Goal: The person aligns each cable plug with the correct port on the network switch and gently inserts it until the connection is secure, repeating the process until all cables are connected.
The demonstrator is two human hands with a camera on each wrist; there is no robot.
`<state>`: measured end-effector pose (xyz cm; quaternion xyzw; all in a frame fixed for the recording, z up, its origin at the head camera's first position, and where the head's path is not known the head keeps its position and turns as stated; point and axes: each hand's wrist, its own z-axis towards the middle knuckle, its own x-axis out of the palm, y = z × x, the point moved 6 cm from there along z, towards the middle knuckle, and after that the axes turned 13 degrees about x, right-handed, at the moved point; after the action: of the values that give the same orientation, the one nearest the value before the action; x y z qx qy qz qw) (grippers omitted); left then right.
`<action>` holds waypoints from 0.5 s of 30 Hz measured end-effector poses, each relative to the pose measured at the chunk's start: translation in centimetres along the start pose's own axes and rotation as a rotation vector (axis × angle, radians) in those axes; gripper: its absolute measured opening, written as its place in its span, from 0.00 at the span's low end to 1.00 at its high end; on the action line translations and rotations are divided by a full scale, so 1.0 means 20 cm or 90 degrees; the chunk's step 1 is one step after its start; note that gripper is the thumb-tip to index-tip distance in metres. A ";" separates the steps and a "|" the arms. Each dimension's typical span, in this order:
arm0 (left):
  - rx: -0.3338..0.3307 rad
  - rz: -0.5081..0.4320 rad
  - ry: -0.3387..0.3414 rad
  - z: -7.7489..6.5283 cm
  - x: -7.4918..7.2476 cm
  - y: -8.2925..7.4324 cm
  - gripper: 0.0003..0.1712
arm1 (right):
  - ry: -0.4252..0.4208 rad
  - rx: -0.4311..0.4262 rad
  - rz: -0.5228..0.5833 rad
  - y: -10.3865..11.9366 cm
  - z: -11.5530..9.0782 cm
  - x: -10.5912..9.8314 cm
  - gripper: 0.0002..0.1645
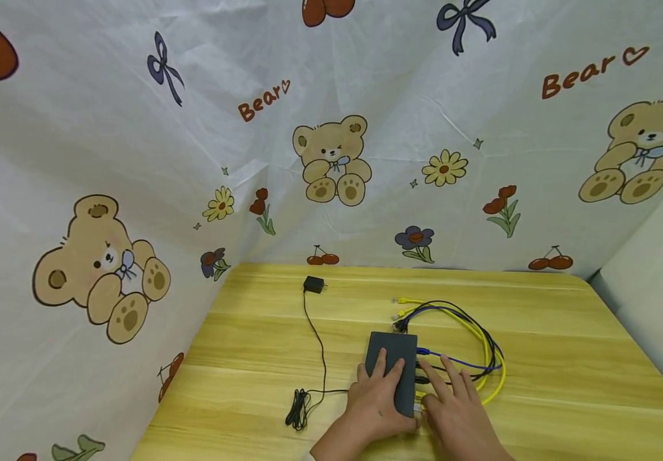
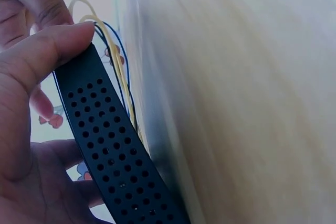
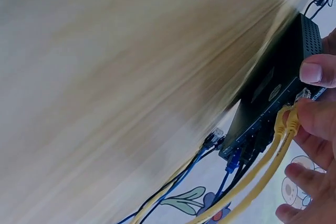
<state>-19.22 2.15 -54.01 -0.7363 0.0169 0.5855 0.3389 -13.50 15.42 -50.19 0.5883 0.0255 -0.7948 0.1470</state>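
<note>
A flat black network switch (image 1: 391, 349) lies on the table, its row of ports facing right. My left hand (image 1: 373, 397) grips it, fingers spread over the top and thumb at the near end; the left wrist view shows the perforated side (image 2: 113, 145). My right hand (image 1: 458, 410) is at the near end of the port row, pinching the clear plug (image 3: 303, 95) of a yellow network cable (image 3: 281, 158) by the switch. How far that plug is in its port I cannot tell. Another yellow cable, black cables and a blue cable (image 1: 458, 362) sit in ports beside it.
The cables loop to the right and back, their loose plugs (image 1: 400, 325) behind the switch. Left of it lie a black power adapter (image 1: 313, 285) and its bundled cord (image 1: 297, 410). A bear-printed cloth (image 1: 366, 230) rises behind and left of the wooden table (image 1: 567, 358).
</note>
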 end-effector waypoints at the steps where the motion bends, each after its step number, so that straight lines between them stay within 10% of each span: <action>1: 0.000 0.000 0.000 0.00 0.00 0.00 0.59 | 0.007 0.002 0.004 0.00 0.00 0.00 0.11; 15: -0.004 -0.014 -0.008 0.00 -0.01 0.01 0.61 | 0.054 -0.005 0.023 0.02 0.00 -0.01 0.09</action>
<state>-19.34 2.02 -53.98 -0.7338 0.0048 0.5863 0.3431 -13.39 15.08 -50.00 0.6212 0.0243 -0.7662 0.1626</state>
